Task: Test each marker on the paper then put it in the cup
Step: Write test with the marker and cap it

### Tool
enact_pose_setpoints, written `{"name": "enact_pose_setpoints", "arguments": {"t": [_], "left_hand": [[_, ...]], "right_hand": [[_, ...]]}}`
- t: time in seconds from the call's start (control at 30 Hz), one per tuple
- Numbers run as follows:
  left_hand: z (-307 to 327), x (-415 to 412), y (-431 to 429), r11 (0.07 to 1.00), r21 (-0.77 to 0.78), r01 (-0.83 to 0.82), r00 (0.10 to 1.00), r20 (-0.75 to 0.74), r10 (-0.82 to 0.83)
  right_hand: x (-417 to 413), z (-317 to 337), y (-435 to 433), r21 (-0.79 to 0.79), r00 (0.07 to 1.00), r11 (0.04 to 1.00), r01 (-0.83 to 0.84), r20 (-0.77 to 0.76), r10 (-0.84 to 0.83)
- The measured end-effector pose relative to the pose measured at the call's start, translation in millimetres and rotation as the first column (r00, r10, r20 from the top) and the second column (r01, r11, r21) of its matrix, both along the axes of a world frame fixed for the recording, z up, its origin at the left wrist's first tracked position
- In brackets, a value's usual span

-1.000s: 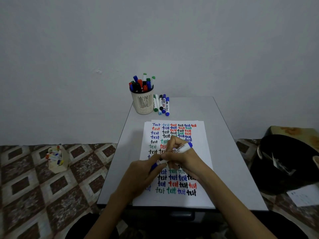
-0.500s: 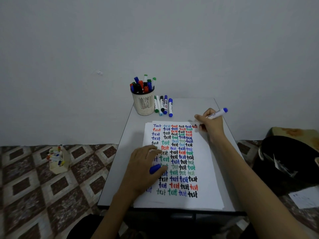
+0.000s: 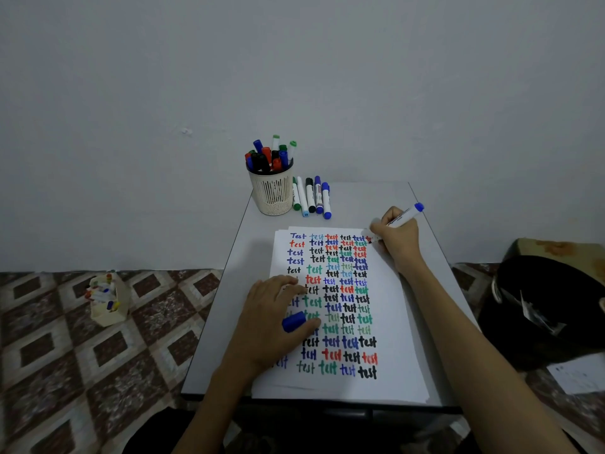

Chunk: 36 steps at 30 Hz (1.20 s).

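Observation:
A white paper (image 3: 393,322) covered with rows of the word "test" in several colours lies on the small grey table (image 3: 366,204). My right hand (image 3: 397,239) grips an uncapped white marker (image 3: 404,216) with a blue end, its tip on the paper's top right corner. My left hand (image 3: 273,326) rests on the paper's left side and pinches the blue cap (image 3: 293,321). A cream mesh cup (image 3: 273,191) full of markers stands at the table's back. Several loose markers (image 3: 312,198) lie just right of the cup.
A grey wall rises right behind the table. On the patterned floor at the left stands a small cream box (image 3: 106,298) of markers. A black bag (image 3: 550,309) and a white slip of paper (image 3: 579,375) lie to the right of the table.
A second ago both hands were pulling the cap off over the middle of the paper. Since then my right hand carried the marker to the top right corner and lowered its tip; my left hand kept the cap.

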<state>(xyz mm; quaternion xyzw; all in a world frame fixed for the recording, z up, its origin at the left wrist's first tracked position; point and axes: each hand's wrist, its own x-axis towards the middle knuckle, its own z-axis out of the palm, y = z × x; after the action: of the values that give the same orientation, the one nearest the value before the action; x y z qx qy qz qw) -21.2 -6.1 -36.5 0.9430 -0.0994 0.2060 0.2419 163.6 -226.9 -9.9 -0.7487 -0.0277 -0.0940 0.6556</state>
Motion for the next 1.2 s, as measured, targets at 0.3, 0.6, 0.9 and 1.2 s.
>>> {"name": "enact_pose_setpoints", "arguments": {"t": [0.3,0.6,0.9,1.2], "left_hand": [[-0.3,-1.0,0.2,1.000,0.013,-0.001,1.000,-0.001,0.001],[1.6,-1.6,-0.3,1.000,0.007,-0.001,1.000,-0.002,0.001],[2.6,-1.9,-1.3,1.000,0.000,-0.004,1.000,-0.009,0.004],[2.0,-1.8,-0.7,1.000,-0.002,-0.006,1.000,-0.023,0.006]], "right_hand": [[0.3,-1.4,0.6,-0.077,1.000,0.997,-0.022,0.015,0.024],[2.1,-2.2,0.3,-0.066,0.999,0.998,-0.005,0.032,0.007],[-0.1,-0.5,0.0,-0.064,0.999,0.997,-0.032,0.014,0.033],[-0.6,-0.2,0.8,-0.094,0.999,0.996,0.011,0.037,-0.007]]}}
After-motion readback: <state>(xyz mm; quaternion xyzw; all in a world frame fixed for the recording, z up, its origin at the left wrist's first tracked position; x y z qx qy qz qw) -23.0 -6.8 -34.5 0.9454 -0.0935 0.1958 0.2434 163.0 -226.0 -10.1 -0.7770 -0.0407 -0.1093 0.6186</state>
